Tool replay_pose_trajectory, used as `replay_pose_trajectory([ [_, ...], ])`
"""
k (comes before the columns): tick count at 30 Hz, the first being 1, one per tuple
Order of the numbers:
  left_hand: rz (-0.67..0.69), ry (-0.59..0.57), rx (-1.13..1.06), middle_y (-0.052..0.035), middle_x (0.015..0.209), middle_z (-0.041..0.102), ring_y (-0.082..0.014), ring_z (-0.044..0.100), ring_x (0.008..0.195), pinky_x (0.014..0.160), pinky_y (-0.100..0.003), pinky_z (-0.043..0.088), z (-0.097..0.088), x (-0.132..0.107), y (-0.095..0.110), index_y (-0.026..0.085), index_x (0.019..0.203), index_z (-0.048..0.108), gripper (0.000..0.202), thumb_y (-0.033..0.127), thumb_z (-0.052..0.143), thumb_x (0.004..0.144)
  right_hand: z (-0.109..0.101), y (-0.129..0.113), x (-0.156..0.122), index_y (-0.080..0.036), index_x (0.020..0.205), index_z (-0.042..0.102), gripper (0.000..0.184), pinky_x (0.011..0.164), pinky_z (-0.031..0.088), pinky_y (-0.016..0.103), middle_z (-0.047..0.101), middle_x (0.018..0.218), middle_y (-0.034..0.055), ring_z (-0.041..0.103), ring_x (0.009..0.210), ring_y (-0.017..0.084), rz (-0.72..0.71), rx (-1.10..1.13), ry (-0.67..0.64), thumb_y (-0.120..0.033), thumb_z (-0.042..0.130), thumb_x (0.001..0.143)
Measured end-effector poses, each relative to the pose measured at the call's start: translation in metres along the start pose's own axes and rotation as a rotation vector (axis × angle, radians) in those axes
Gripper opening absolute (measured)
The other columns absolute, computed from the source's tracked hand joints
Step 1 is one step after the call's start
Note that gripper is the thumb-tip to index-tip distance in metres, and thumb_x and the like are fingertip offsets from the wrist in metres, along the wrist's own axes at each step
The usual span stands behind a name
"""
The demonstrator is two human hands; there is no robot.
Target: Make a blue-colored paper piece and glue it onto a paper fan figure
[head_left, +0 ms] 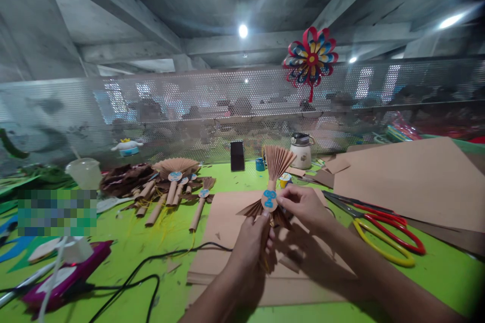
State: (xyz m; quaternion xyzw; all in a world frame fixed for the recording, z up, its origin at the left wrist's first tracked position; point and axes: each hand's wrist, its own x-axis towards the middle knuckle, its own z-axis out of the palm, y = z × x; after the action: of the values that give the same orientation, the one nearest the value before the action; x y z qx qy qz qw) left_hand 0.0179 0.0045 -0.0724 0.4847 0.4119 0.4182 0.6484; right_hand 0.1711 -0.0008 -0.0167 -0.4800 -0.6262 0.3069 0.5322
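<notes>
Upright in front of me is a brown paper figure with pleated fans at its top and sides and a round tag with blue markings at its middle. My left hand is closed around its lower part, thumb just below the tag. The thumb and fingers of my right hand pinch at the tag's right edge. Beneath both hands lie sheets of brown paper. Part of the figure's lower end is hidden by my left hand.
Finished-looking paper figures lie at the left. Scissors with red and yellow handles rest at the right, beside large brown paper. A phone and a white bottle stand behind. A black cable crosses near a purple power strip.
</notes>
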Motion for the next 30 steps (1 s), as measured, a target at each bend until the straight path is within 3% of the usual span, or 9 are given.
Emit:
replay_pose_trajectory([
  [30,-0.001,0.002,0.018,0.0004,0.054,0.053,-0.0058,0.043,0.040,0.039,-0.018,0.029,0.003,-0.007,0.006,0.015,0.063,0.052,0.048,0.062,0.057,0.075,-0.003,0.014,0.000,-0.016,0.061,0.056,0.027,0.057,0.044,0.028,0.056,0.059,-0.0005,0.051,0.057,0.013,0.056,0.044,-0.012,-0.041,0.066,0.069],
])
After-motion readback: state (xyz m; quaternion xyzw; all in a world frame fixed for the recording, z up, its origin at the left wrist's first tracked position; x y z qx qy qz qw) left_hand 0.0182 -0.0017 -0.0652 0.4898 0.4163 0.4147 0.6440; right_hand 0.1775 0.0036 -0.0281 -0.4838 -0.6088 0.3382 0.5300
